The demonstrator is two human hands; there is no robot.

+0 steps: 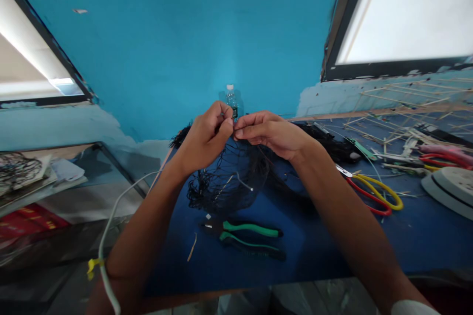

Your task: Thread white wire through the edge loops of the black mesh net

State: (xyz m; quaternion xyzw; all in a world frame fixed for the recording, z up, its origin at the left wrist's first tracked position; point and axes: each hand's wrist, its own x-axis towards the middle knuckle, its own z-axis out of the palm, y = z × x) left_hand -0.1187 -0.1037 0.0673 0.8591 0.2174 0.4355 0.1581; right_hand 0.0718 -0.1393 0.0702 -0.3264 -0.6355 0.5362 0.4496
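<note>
Above the blue table, my left hand [211, 135] and my right hand [271, 133] meet fingertip to fingertip. Both are pinched closed at the upper edge of a black net [236, 182], which hangs and spreads over the tabletop below them. What exactly lies between the fingertips is too small to make out. Dark hair-like strands [291, 189] lie under and beside my right forearm. Pliers with green and black handles [251, 230] rest on the table in front of the net, their jaws to the left.
Scissors with red and yellow handles [375, 194] lie right of my right forearm. A clear bottle [231, 101] stands by the wall behind my hands. Thin stick frames [391, 108] and a grey round object [449, 189] are at the right. A white cable [109, 236] passes my left forearm.
</note>
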